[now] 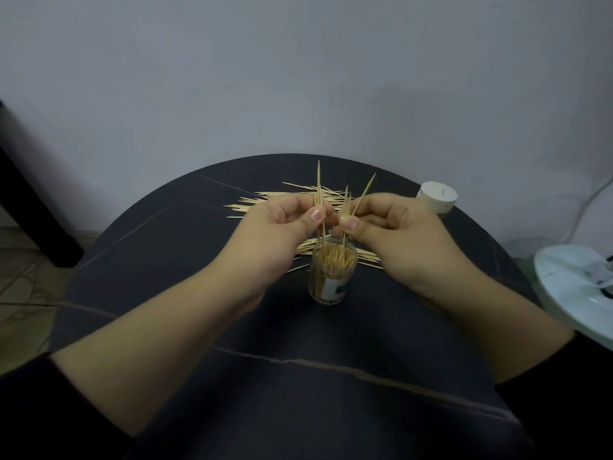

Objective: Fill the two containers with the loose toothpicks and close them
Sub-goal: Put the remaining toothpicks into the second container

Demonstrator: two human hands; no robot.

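Observation:
A small clear container [332, 283] stands upright and uncapped in the middle of the round dark table [185, 267], packed with toothpicks. Just above its mouth my left hand [282, 227] pinches a few upright toothpicks [319, 190] whose lower ends reach into the container. My right hand [394, 234] pinches a few more toothpicks [363, 194], tilted right, over the same opening. Loose toothpicks [285, 198] lie scattered on the table behind my hands, and more stick out beside the container. A second container [436, 196] with a white cap lies at the table's far right edge.
A white rounded object [574, 287] sits just off the table's right side. A dark furniture leg [30, 200] stands on the floor at the left. A pale wall rises behind the table.

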